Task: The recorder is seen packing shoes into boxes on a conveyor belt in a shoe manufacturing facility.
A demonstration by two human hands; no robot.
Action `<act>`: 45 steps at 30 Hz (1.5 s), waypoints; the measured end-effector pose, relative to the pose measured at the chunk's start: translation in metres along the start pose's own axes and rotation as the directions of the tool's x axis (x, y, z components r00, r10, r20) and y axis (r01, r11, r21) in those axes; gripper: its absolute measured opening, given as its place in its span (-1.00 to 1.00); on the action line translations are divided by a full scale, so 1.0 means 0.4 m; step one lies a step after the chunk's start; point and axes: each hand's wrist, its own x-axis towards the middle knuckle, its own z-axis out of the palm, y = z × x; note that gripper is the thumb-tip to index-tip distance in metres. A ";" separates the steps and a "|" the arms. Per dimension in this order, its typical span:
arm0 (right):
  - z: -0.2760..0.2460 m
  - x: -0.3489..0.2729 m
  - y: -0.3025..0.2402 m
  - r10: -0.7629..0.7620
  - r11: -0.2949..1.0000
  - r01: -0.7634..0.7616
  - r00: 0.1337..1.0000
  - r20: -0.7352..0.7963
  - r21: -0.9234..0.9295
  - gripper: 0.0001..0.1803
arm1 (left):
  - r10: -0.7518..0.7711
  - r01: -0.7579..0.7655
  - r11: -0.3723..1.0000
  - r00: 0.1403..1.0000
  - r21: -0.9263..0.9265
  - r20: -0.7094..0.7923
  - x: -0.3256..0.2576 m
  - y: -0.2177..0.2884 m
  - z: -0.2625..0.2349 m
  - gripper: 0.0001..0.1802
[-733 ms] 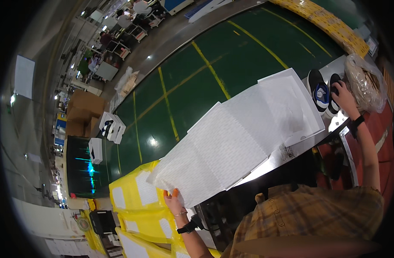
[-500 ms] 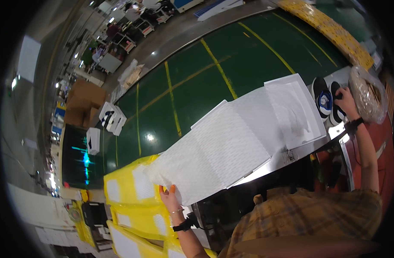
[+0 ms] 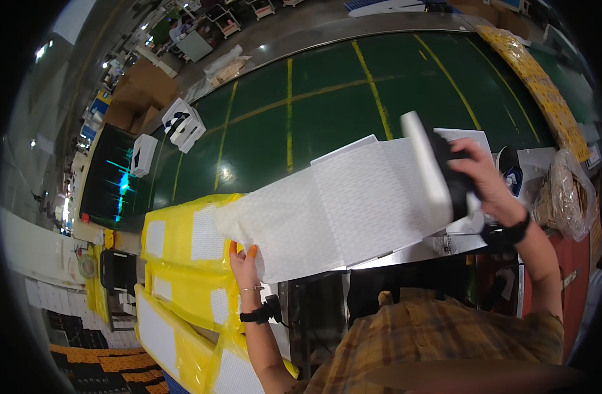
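Observation:
My right hand (image 3: 490,180) grips a black shoe (image 3: 439,172) with a thick white sole, tilted up on its side above the right end of the paper. White patterned wrapping paper (image 3: 294,223) stretches across an open white shoebox (image 3: 345,150) and out to the left. At the paper's lower left corner, my left hand (image 3: 244,264) pinches the edge between thumb and fingers. The other dark shoe (image 3: 509,167), blue inside, stands to the right of the box, beyond my right hand. The lifted shoe and my right hand hide part of the box's right end.
Yellow plastic-wrapped stacks (image 3: 176,230) lie beside my left hand. Behind the paper runs a green conveyor belt (image 3: 261,125) with yellow lines, carrying white boxes (image 3: 183,125) at its left. A clear bag (image 3: 567,197) stands far right, near a yellow-wrapped long pack (image 3: 537,85).
My right hand has lifted one shoe from beside the box and carried it left, over the paper. My left hand still holds the paper's corner. The view has shifted.

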 end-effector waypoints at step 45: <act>0.185 -0.007 0.114 0.123 0.866 0.140 0.871 0.476 -0.480 -0.21 | -0.237 -0.851 0.053 0.498 0.522 0.834 -0.179 0.362 0.415 -0.33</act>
